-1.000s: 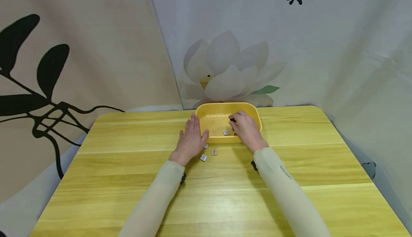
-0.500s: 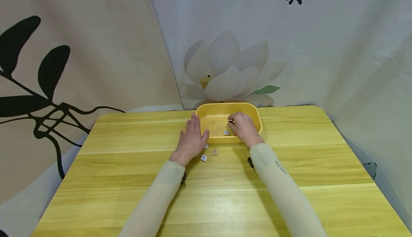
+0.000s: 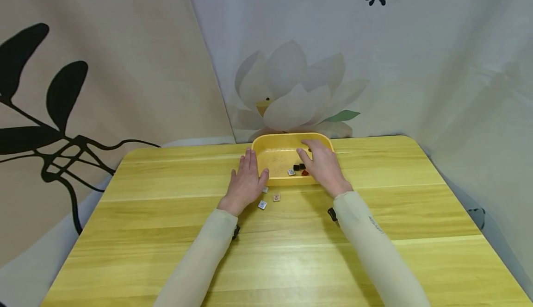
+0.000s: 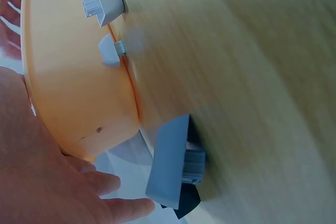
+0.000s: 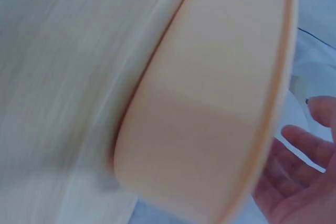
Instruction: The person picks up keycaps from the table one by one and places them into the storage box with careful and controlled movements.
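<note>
My right hand (image 3: 325,167) is over the right side of the yellow tray (image 3: 287,182), thumb and fingers spread apart. A dark spot shows just under its fingers. In the tray lie two black keycaps (image 3: 296,167), a white keycap (image 3: 291,172) and a red keycap (image 3: 305,172), partly beside the hand. My left hand (image 3: 244,184) lies with straight fingers along the tray's left side, thumb at the front corner. In the left wrist view a grey keycap (image 4: 169,163) lies tipped, its stem showing, close to a fingertip.
On the table before the tray are a beige keycap (image 3: 276,197) and a white keycap (image 3: 262,204); another pale keycap (image 3: 265,190) sits by the left thumb. The wooden table (image 3: 270,260) ends at a printed curtain (image 3: 416,66) behind the tray.
My right hand has let go of a black keycap, opened its fingers and shifted slightly right, exposing the black and red keycaps. The left hand keeps its place.
</note>
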Demonstrator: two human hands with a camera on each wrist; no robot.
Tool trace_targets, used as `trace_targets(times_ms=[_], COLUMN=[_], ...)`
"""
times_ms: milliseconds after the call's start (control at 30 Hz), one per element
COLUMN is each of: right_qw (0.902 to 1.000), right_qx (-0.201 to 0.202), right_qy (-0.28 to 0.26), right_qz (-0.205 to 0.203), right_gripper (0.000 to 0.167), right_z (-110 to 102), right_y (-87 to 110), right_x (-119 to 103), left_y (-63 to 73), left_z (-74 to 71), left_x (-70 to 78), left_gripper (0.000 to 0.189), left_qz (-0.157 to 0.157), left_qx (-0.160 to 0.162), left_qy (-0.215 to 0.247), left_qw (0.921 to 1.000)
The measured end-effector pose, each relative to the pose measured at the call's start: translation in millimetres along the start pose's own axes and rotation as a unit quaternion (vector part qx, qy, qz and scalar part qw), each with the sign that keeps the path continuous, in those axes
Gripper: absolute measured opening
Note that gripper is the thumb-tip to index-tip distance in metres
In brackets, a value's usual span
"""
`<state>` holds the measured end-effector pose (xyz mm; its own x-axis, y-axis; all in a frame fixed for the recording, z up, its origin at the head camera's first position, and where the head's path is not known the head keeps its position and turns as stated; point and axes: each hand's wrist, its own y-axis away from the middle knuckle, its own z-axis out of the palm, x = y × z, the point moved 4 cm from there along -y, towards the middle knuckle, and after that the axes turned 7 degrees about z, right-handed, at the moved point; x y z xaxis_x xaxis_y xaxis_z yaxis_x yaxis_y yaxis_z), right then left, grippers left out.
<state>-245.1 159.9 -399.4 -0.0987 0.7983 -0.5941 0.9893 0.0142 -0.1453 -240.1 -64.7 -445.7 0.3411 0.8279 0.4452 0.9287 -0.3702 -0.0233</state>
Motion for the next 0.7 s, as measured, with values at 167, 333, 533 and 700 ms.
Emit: trace_targets(times_ms=[167, 333, 533, 700], right_qw=[0.9996, 0.9988, 0.9967, 0.9973], right_qx=[0.026, 0.041, 0.031, 0.01], right_qy=[-0.013, 0.015, 0.073, 0.071], right_qz=[-0.007, -0.022, -0.02, 0.015], right_gripper=[0.058, 0.063, 0.063, 0.065], right_z=[-18.0, -27.3, -30.4, -29.1], right_y=[14.3, 25.2, 31.9, 31.4], right_x=[8.3, 20.4, 42.4, 60.6], left_y=[-0.9, -1.8, -1.9, -1.5], left_z=[1.9, 2.4, 2.1, 2.1], left_x=[0.0, 0.0, -0.2, -0.7], left_gripper=[0.08, 0.08, 0.079, 0.079], left_qz=[-0.002, 0.001, 0.001, -0.001], left_qx=[-0.001, -0.001, 0.001, -0.001], left_qy=[-0.003, -0.002, 0.002, 0.001], left_qw=[1.0, 1.0, 1.0, 1.0])
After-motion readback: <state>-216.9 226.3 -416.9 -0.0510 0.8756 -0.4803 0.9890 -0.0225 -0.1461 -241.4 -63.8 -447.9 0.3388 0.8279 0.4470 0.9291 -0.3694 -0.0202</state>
